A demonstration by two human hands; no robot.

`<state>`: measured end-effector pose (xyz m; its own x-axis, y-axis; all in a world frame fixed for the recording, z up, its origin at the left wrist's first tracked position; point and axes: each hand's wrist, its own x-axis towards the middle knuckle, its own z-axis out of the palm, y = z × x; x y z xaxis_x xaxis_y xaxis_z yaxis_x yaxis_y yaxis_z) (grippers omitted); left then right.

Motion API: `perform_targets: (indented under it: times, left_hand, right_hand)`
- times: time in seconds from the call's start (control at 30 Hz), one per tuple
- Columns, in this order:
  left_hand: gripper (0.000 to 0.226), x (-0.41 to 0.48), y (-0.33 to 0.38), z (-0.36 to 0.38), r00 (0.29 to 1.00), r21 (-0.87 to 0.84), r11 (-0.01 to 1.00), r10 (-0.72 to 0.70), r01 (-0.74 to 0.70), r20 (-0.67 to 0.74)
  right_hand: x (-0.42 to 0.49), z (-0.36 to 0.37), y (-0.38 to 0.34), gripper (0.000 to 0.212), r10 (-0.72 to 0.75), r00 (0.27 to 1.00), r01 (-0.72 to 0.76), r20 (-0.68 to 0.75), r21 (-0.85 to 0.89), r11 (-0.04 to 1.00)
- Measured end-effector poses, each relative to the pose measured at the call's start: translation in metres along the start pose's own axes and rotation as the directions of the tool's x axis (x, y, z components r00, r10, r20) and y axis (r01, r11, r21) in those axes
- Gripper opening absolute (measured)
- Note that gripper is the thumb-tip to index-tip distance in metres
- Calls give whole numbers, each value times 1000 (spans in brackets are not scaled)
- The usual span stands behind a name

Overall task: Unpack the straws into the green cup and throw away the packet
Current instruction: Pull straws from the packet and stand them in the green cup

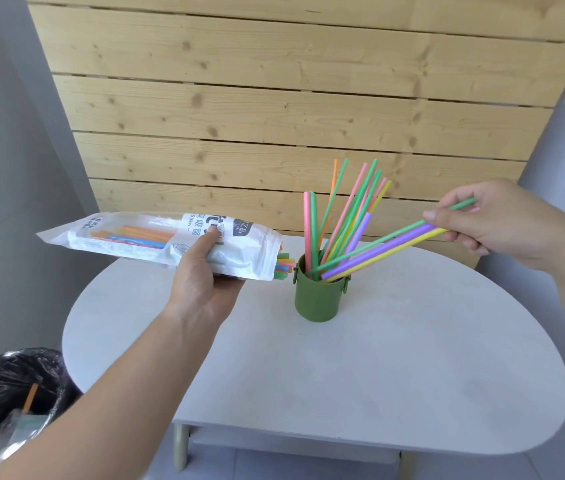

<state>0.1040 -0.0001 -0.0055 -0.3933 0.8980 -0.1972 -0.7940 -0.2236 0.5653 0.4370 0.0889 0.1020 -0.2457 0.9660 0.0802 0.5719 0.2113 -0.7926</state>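
A green cup (315, 301) stands upright on the white table (343, 382), with several coloured straws (347, 216) leaning in it. My left hand (201, 282) grips a white straw packet (128, 242) held level to the left of the cup. Its open end faces the cup, and several straw tips (284, 266) poke out there. My right hand (488, 220) pinches the upper ends of three straws (388, 247), green, purple and yellow. Their lower ends rest inside the cup's mouth.
A bin lined with a black bag (7, 400) sits on the floor at the lower left, with some rubbish inside. A slatted wooden panel (274, 98) stands behind the table.
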Motion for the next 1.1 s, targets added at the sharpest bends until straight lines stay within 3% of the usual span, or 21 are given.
perform_targets:
  times: [0.33,0.57,0.87,1.1]
  left_hand:
    - [19,2,2,-5,1000,-2,1000,-5,5,7]
    - [21,3,4,-5,1000,-14,1000,-5,5,9]
    - [15,5,7,-9,1000,-10,1000,16,-16,8]
    - [16,3,7,-7,1000,-7,1000,8,-8,11]
  right_hand:
    - [54,32,-54,37,-73,995,89,68,-282,955]
    - [79,69,-83,59,-225,972,132,-70,-630,765]
    - [84,95,-75,47,-372,859,144,-352,-531,835]
    - [72,103,-68,63,-479,797,204,-368,-583,787]
